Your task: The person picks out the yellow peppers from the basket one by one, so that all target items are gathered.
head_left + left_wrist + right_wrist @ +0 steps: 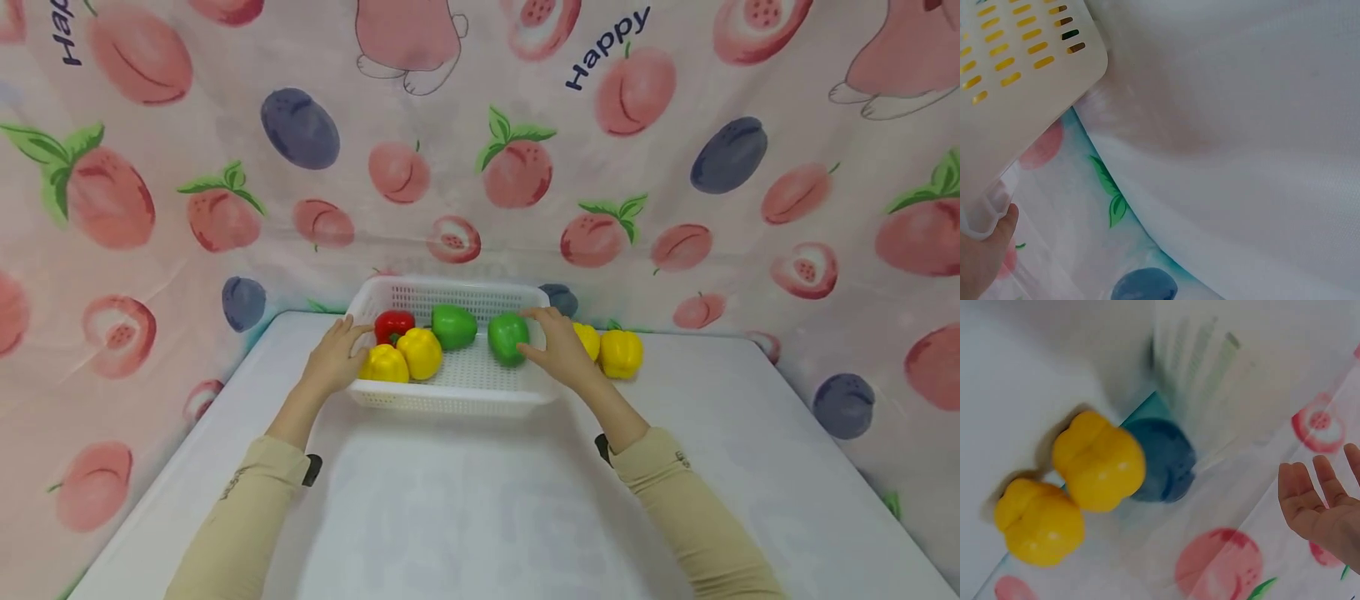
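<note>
A white perforated plastic basket (450, 393) stands at the back of the table, with a red bell pepper (392, 325), two yellow bell peppers (420, 353) and two green bell peppers (453, 327) inside. At its left end my left hand (335, 354) grips the rim; in the left wrist view, this hand (985, 259) is partly cut off at the rim's corner. My right hand (558, 346) is over the basket's right end, close to the right green pepper. In the right wrist view, that hand (1329, 503) has its fingers extended and spread, holding nothing.
Two more yellow bell peppers (621, 353) lie on the white table (465, 500) just right of the basket, beside my right hand. A fruit-patterned cloth (465, 100) hangs behind the table and along its sides.
</note>
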Tool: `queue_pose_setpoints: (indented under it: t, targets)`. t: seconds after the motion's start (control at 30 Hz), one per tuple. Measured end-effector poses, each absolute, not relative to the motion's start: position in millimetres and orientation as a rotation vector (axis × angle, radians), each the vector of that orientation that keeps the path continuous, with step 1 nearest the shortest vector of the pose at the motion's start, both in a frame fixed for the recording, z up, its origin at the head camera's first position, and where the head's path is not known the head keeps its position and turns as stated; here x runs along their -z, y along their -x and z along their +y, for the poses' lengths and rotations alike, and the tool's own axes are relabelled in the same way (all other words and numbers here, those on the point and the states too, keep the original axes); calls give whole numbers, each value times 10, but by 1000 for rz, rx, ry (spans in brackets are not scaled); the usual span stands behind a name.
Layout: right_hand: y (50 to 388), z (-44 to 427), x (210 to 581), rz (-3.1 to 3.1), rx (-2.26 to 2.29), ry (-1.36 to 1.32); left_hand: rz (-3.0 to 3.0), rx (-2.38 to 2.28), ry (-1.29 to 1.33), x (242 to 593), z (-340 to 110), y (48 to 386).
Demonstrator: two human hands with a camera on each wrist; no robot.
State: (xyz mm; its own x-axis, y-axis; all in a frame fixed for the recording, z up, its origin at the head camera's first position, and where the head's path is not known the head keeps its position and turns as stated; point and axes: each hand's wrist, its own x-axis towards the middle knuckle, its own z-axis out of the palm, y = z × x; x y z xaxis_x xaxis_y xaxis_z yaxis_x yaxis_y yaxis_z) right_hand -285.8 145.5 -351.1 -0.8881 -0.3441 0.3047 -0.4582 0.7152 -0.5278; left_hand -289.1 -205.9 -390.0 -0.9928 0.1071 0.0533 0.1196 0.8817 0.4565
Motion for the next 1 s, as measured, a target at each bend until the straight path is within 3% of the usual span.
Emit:
queue_pose_setpoints:
  t: [0.57,1.0]
  targets:
    - [2932,700,3535,-2939,-852,-851,-3006,769,179,3906,-2059,2893]
    - [2977,435,3585,-2948,-794,-781,-3013,749,149,3918,-2074,2903]
